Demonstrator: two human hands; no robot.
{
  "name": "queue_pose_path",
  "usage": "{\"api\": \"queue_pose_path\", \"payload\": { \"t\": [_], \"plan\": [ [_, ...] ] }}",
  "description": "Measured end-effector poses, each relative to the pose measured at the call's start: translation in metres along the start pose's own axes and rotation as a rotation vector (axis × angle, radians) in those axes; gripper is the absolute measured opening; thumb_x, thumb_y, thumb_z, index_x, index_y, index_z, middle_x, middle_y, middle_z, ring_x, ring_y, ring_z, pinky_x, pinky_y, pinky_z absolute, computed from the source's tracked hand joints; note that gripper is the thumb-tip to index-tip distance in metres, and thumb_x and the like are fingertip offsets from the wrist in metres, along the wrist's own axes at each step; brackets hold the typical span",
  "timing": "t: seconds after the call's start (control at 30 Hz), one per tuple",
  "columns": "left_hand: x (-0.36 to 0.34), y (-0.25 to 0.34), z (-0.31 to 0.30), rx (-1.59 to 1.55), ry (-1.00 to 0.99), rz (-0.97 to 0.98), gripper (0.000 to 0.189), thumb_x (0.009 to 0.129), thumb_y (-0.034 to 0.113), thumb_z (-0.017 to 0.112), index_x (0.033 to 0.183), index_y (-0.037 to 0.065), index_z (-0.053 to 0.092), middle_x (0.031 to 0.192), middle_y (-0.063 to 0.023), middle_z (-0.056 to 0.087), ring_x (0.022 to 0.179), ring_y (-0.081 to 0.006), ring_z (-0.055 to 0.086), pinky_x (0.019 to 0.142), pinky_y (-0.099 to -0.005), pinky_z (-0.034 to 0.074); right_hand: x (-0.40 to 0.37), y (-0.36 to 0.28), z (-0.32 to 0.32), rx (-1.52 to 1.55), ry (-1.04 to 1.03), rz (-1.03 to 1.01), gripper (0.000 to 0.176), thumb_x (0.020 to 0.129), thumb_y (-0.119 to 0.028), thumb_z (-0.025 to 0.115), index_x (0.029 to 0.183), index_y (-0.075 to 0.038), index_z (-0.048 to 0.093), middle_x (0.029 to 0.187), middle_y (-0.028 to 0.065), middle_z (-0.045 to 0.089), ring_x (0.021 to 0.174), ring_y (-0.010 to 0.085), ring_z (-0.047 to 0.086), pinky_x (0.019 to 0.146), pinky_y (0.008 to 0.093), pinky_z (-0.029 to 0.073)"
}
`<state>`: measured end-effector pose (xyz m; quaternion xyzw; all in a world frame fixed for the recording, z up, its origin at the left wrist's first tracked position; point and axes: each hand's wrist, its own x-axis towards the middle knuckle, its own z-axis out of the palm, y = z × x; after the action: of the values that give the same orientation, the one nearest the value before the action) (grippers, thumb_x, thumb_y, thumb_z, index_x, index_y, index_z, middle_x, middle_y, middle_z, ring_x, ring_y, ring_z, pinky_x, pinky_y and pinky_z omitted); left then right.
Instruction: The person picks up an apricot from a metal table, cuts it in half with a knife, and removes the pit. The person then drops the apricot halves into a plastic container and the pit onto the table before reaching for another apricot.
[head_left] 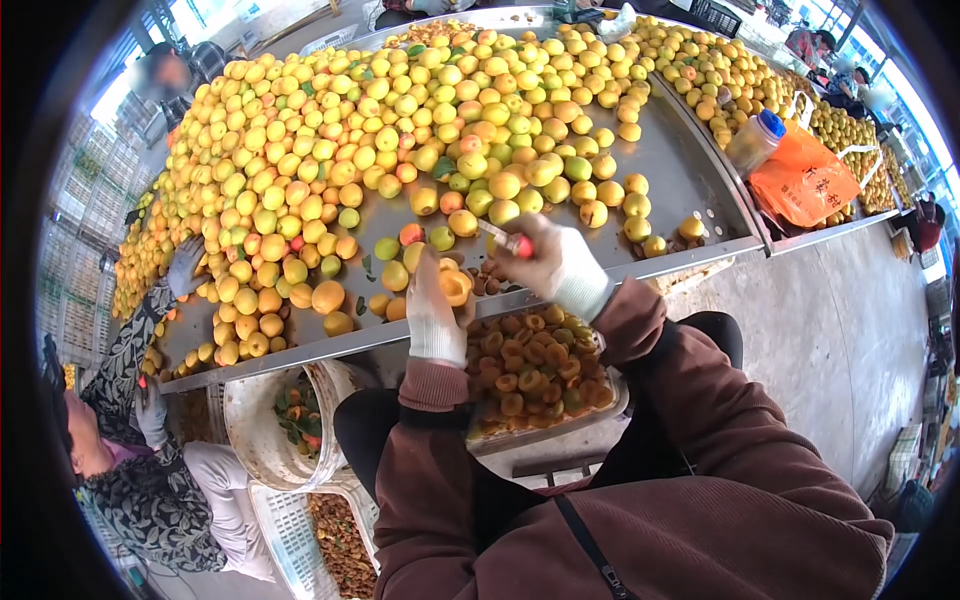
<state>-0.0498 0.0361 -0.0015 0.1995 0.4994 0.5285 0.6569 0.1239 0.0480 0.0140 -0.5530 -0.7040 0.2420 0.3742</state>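
Observation:
My left hand (437, 310), in a white glove, is closed on a cut apricot (455, 287) whose hollow inside faces up. In my gloved right hand (562, 262) is a small knife (521, 246) with a red handle; its short blade points up and left, just above the table edge. Several brown pits (488, 279) lie on the metal between my two hands. Below them, a plastic crate (612, 405) holds many halved apricots (530, 372). Whole yellow-orange apricots (330, 130) are heaped across the table in front of me.
The steel table (665, 165) has a raised front rim. To the right lie an orange bag (803, 178) and a blue-capped plastic jar (757, 140). A white bucket (245, 420) with leaves and a white basket (275, 530) of pits stand lower left. A co-worker's gloved hand (185, 268) touches the heap.

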Motion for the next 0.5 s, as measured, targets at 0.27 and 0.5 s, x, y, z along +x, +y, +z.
{"api": "queue_pose_path", "payload": {
  "t": [0.27, 0.5],
  "plan": [
    [-0.016, -0.023, -0.008, 1.161, -0.328, 0.494, 0.039, 0.092, 0.045, 0.057, 0.107, 0.01, 0.067, 0.092, -0.0175, 0.067, 0.088, -0.0341, 0.065, 0.076, -0.036, 0.05, 0.013, 0.021, -0.033, 0.101, 0.032, 0.134, 0.036, 0.09, -0.031, 0.062, 0.112, -0.004, 0.057, 0.084, 0.017, 0.067, 0.079, 0.0284, 0.068, 0.071, 0.0351, 0.052],
    [0.051, -0.035, 0.013, 1.337, 0.031, 0.866, 0.036, 0.085, 0.03, 0.064, 0.115, 0.01, 0.063, 0.099, -0.0129, 0.067, 0.094, -0.0329, 0.063, 0.083, -0.0413, 0.049, 0.0, 0.008, -0.047, 0.265, -0.101, 0.247, 0.036, 0.095, -0.035, 0.056, 0.107, -0.001, 0.056, 0.082, 0.0097, 0.06, 0.073, 0.0143, 0.058, 0.068, 0.0295, 0.049]
  ]
}}
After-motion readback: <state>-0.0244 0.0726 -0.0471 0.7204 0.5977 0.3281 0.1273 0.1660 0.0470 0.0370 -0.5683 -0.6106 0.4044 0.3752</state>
